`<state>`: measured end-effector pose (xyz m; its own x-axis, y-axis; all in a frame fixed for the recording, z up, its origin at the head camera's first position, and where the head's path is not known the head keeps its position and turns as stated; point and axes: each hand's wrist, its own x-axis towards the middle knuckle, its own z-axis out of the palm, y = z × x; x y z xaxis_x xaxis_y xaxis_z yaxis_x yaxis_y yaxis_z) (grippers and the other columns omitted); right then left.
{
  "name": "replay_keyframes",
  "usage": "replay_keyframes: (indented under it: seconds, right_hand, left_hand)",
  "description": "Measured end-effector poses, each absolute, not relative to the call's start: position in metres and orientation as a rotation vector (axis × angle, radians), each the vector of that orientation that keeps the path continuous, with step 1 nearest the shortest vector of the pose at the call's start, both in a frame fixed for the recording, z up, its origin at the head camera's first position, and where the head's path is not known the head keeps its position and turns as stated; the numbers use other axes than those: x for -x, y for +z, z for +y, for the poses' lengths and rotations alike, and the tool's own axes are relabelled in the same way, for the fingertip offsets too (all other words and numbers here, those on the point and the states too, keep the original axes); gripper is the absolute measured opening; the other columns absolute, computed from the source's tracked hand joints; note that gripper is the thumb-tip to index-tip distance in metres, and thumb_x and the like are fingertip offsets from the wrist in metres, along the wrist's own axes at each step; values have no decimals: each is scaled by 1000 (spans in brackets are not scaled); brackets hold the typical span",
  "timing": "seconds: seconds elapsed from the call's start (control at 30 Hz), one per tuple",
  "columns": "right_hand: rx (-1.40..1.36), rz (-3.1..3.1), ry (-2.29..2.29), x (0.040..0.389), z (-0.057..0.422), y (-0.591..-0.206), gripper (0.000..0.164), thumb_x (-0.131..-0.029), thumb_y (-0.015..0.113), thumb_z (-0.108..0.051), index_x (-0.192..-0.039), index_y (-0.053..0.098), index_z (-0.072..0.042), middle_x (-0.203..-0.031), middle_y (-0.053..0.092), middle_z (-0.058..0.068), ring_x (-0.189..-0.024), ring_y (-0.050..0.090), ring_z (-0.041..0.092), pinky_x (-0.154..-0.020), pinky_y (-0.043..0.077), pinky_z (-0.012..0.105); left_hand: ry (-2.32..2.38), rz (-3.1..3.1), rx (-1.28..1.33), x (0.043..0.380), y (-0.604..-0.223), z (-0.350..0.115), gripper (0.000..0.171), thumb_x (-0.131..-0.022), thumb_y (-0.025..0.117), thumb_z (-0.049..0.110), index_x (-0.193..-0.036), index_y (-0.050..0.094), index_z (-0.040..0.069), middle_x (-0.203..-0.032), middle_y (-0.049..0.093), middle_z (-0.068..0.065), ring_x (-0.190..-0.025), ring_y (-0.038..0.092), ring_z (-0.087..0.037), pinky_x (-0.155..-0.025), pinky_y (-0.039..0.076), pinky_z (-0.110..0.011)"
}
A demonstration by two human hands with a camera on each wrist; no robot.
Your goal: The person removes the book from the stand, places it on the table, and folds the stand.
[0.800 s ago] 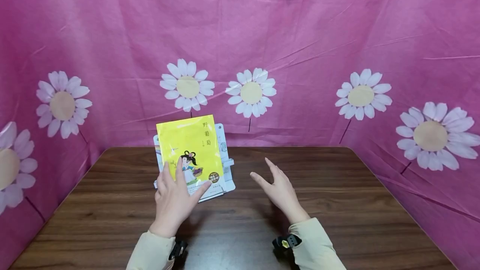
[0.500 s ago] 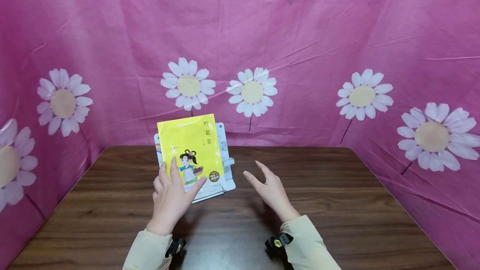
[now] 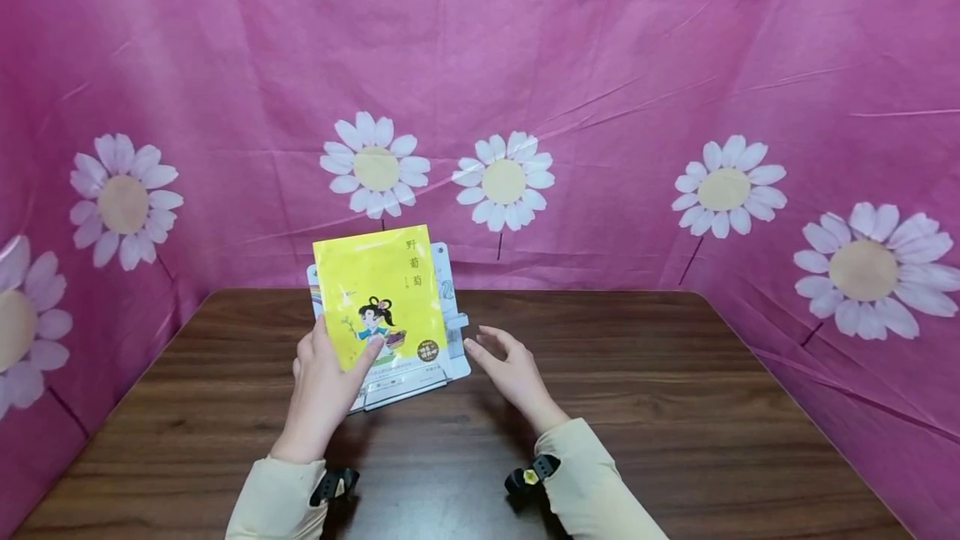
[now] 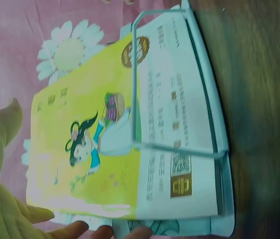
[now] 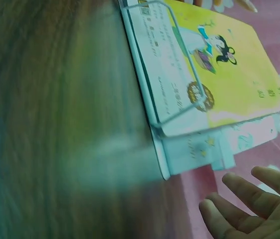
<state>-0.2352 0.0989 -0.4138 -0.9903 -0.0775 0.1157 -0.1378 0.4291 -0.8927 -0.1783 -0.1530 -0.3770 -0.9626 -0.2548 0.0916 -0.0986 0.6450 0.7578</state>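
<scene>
A yellow book, its cover showing a cartoon girl with a basket, leans on a pale blue book stand left of the table's middle. A wire page holder crosses the lower cover in the left wrist view. My left hand is at the stand's left side, fingers extended along the edge and thumb raised in front of the cover. Beside the stand's right edge, close to its small side tab, is my right hand, fingers spread and nothing in them.
The dark wooden table extends on both sides of the stand. Behind it hangs a pink curtain with white daisies. Each wrist wears a small black camera band below the pale sleeve cuff.
My right hand has moved left toward the stand's right edge. My left hand has slid left and down, uncovering more of the cover. Book and stand stay in place.
</scene>
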Motion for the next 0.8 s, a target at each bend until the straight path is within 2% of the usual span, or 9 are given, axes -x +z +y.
replay_keyframes:
  seconds: [0.1, 0.2, 0.47, 0.67, 0.8]
  right_hand:
    - [-183, -2607, 1722, 237, 92, -417, 55, -93, 67, -42, -134, 59, -6, -127, 66, 14, -118, 62, 30, -86, 58, 40]
    - [-199, -2606, 1785, 239, 87, -420, 54, -94, 66, -40, -134, 59, -4, -127, 66, 16, -110, 64, 27, -78, 59, 36]
    - [-215, -2582, 1922, 244, 78, -424, 55, -94, 67, -38, -133, 59, 0, -126, 64, 20, -102, 65, 22, -81, 60, 39]
    - [-201, -2507, 2054, 246, 71, -427, 50, -96, 66, -29, -131, 58, 5, -119, 66, 23, -97, 67, 24, -77, 61, 40]
    - [-199, -2483, 2119, 249, 67, -429, 48, -95, 67, -25, -130, 57, 6, -117, 65, 24, -90, 66, 19, -75, 61, 38]
  left_hand:
    - [-1258, -2666, -290, 178, -375, -160, 106, -92, 53, 66, -157, 5, -2, -154, 17, -35, -138, 20, -49, -111, 28, -65]
    - [-1274, -2674, -305, 179, -375, -164, 103, -92, 53, 65, -157, 10, -3, -152, 18, -35, -137, 19, -49, -111, 27, -64]
    - [-1259, -2740, -362, 183, -381, -167, 105, -90, 50, 71, -157, 14, -2, -144, 19, -34, -127, 20, -46, -103, 32, -64]
    - [-1281, -2760, -386, 186, -385, -168, 105, -90, 49, 71, -156, 16, -3, -144, 19, -33, -125, 28, -45, -104, 34, -63]
    - [-1304, -2762, -397, 186, -387, -168, 100, -92, 51, 67, -156, 16, -2, -142, 19, -32, -121, 33, -44, -102, 37, -61]
